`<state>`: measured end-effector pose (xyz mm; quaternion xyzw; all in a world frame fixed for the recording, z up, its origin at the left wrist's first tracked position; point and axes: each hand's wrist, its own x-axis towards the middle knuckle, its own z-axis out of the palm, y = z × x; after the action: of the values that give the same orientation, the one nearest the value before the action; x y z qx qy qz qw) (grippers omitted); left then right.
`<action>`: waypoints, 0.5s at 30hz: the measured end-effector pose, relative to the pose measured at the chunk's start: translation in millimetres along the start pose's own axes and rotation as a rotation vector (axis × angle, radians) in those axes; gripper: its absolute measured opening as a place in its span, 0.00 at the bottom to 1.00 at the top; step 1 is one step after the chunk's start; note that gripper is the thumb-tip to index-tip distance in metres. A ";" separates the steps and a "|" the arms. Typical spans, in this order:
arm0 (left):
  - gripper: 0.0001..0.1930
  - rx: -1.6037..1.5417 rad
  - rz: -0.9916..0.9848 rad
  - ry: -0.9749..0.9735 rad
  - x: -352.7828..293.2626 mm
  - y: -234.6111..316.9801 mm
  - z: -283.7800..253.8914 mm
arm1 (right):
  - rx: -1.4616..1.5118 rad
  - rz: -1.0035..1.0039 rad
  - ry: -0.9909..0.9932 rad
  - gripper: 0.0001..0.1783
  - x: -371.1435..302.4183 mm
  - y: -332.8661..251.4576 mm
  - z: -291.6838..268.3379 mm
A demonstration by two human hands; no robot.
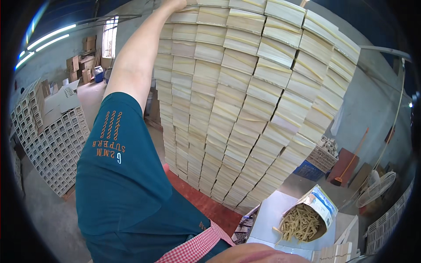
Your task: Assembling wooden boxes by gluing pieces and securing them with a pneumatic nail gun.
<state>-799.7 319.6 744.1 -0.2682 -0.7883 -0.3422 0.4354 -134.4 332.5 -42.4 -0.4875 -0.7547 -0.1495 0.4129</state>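
Note:
My left arm stretches up along the left side of a tall stack of pale wooden box-like pieces (237, 87). At the upper edge of the view, my left hand (176, 4) is by the top rows of this stack. Its fingers are cut off, so whether they grip anything is hidden. The stacked pieces sit in tight rows, many with a yellowish strip along their faces. My right hand is out of view.
At lower right, an open carton (322, 210) of tan strips lies tipped on a pale surface (272, 219). Behind it stand a crate (322, 158), a blue bin (308, 170) and a broom (337, 180). Grid-like pale stacks (57, 144) fill the left.

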 end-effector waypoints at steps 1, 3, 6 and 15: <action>0.20 -0.025 -0.052 0.046 -1.0 -9.9 -3.4 | 0.008 -0.043 -0.001 0.22 18.9 2.5 8.9; 0.19 -0.080 -0.153 0.136 -14.7 -39.0 -16.4 | 0.020 -0.123 -0.002 0.22 55.1 9.6 23.8; 0.19 -0.169 -0.288 0.258 -53.4 -87.6 -49.2 | 0.032 -0.224 -0.010 0.22 101.2 16.5 39.3; 0.20 -0.624 -0.322 -0.056 -152.9 -87.5 -75.0 | -0.128 0.167 -0.339 0.24 -124.9 -15.3 -121.6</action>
<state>-752.1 188.1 613.3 -0.2701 -0.6897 -0.6231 0.2511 -66.5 172.2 -61.0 -0.5918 -0.7594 -0.0782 0.2590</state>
